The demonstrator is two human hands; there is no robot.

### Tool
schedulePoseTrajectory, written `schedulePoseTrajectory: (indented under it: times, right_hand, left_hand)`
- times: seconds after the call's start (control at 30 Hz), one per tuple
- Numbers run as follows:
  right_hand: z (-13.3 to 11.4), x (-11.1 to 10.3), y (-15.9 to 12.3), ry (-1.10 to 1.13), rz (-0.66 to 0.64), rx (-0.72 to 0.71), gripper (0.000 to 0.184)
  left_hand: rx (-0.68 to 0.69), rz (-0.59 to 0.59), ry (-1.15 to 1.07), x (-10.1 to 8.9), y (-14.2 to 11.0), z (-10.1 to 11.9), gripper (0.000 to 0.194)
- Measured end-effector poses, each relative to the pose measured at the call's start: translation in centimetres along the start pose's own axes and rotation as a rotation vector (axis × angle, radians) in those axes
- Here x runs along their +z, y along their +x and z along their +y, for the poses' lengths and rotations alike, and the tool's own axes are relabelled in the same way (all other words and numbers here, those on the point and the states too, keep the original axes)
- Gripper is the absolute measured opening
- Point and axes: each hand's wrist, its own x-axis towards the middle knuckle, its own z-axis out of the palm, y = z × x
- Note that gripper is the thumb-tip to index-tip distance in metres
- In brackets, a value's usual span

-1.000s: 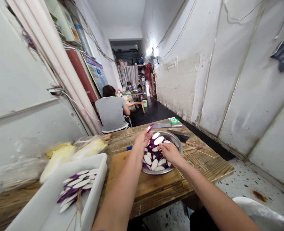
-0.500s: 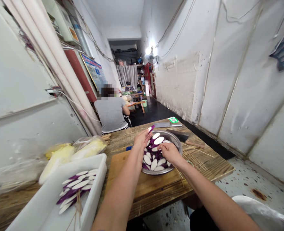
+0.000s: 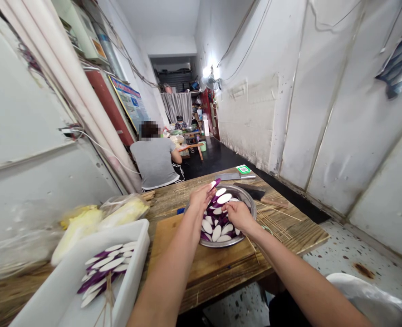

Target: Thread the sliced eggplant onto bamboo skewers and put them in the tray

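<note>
A metal bowl (image 3: 254, 213) filled with purple-skinned, white-fleshed eggplant slices (image 3: 216, 233) stands partly on a wooden cutting board (image 3: 167, 231). Over its left side, my left hand (image 3: 203, 196) is closed on an eggplant slice (image 3: 216, 183) that sticks up past the fingertips. My right hand (image 3: 237, 213) is pinched above the bowl, close to a large oval slice (image 3: 224, 198); what lies between its fingertips is too small to make out. Skewered eggplant slices (image 3: 109, 265) lie in a white plastic tray (image 3: 138, 259) at the left, their sticks pointing toward me.
Thin bamboo skewers (image 3: 277, 225) lie right of the bowl. Two knives, a cleaver (image 3: 233, 176) and a dark-bladed one with a wooden handle (image 3: 274, 201), rest behind it. Bagged yellowish food (image 3: 124, 212) sits behind the tray. A person in grey (image 3: 153, 161) sits beyond the table.
The view has shifted slightly. Both hands stay in nearly the same place over the bowl, and the slice in my left hand is still there.
</note>
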Motion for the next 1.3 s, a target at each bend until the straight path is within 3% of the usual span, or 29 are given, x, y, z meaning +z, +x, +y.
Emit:
schedulePoseTrajectory:
  times: [0.53, 0.63, 0.83, 1.07, 1.2, 1.3]
  right_hand:
    - [0.5, 0.1, 0.2, -0.001, 0.072, 0.001, 0.029]
    - [0.7, 0.2, 0.3, 0.013, 0.088, -0.005, 0.029]
    - [0.7, 0.2, 0.2, 0.030, 0.073, -0.043, 0.029]
    - [0.5, 0.2, 0.2, 0.041, 0.048, -0.032, 0.028]
    - [0.6, 0.3, 0.2, 0.094, 0.102, -0.002, 0.028]
    - [0.8, 0.4, 0.4, 0.127, 0.190, 0.025, 0.030]
  left_hand:
    - [-0.048, -0.035, 0.069, 0.5, -0.1, -0.7, 0.009]
    - [-0.104, -0.041, 0.113, 0.6, 0.0, -0.8, 0.012]
    - [-0.246, -0.094, -0.024, 1.0, -1.1, 0.4, 0.024]
    - [-0.251, -0.119, -0.043, 0.9, -0.8, 0.2, 0.013]
    - [-0.257, -0.209, -0.046, 0.6, -0.8, 0.2, 0.010]
    - [-0.354, -0.315, 0.009, 0.5, -1.2, 0.3, 0.014]
